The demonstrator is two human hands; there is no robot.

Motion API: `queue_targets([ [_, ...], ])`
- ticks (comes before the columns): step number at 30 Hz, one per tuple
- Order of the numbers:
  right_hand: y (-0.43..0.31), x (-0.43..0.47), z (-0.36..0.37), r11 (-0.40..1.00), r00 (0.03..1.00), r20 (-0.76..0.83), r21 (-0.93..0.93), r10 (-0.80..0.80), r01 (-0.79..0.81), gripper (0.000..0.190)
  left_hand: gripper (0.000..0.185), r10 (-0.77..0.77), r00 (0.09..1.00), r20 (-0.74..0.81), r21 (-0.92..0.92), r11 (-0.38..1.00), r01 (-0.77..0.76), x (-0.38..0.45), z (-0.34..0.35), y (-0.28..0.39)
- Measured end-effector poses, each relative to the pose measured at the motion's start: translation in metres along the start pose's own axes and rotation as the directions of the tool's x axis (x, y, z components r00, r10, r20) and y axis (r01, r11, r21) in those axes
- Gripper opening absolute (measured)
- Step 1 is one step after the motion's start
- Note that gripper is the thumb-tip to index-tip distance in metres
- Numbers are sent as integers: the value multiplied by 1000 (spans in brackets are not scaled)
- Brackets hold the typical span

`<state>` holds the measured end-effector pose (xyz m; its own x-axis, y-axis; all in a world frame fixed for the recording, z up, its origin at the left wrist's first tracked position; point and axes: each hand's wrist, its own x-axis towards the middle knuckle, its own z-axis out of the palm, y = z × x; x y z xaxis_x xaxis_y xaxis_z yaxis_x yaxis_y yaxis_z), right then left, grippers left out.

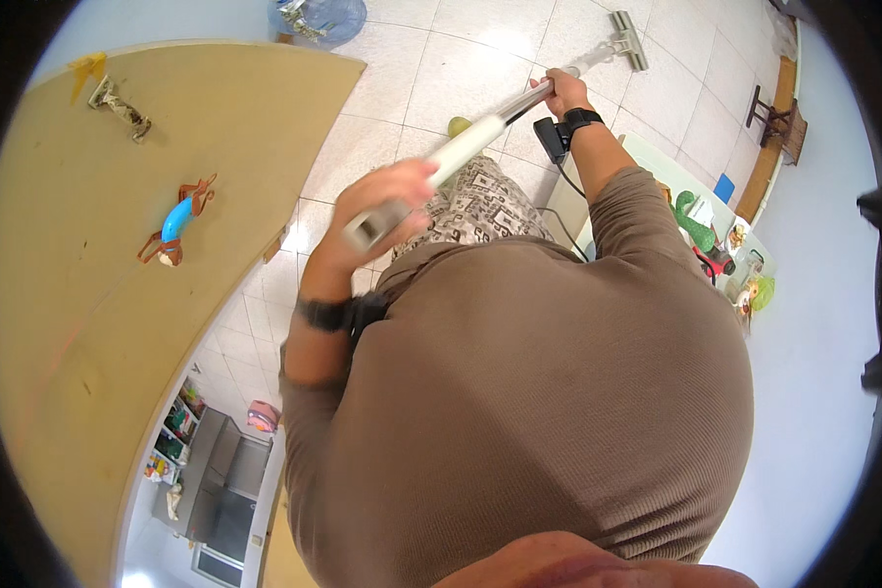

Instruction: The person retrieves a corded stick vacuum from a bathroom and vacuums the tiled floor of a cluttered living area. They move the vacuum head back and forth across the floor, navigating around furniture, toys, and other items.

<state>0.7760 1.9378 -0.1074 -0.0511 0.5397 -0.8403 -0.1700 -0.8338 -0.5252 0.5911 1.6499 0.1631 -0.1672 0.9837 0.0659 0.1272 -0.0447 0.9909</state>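
Observation:
A long-handled flat mop slants across the upper middle of the view. My left hand (378,209), blurred, wraps around the white grip (470,147) close to its hollow upper end. Farther down, my right hand (564,94) is closed on the metal pole (529,101). The narrow grey mop head (628,41) rests on the tiled floor beyond my right hand. Black straps circle both wrists, and the right strap (581,121) carries a small black box with a cable. Patterned trousers (485,198) show under the grip.
To the left stands a tan door (264,132) with a blue-and-brown toy figure (178,219) on it. A large water bottle (331,20) stands beyond the door. On the right, a white table (643,151) holds several items. A small wooden stool (777,123) is by the wall.

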Motion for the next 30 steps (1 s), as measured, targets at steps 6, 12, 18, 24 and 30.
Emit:
queue_targets([
  [6,-8,-26,8,969,1000,-4,-247,-20,18,30,20,-6,1000,24,-57,998,8,18,9,-21],
  [12,67,-66,41,892,991,32,-440,133,-106,27,24,-88,994,-69,78,993,94,-80,-46,21],
  [18,211,-137,103,843,989,-12,-523,144,-129,33,25,-50,970,-236,209,973,101,-242,-158,89],
  [24,352,-252,159,786,826,167,-453,538,-420,24,20,121,838,-532,326,943,71,-365,-221,179],
  [30,413,-345,185,786,702,372,-406,608,-467,19,19,426,819,-385,296,897,-328,-416,-286,227],
])
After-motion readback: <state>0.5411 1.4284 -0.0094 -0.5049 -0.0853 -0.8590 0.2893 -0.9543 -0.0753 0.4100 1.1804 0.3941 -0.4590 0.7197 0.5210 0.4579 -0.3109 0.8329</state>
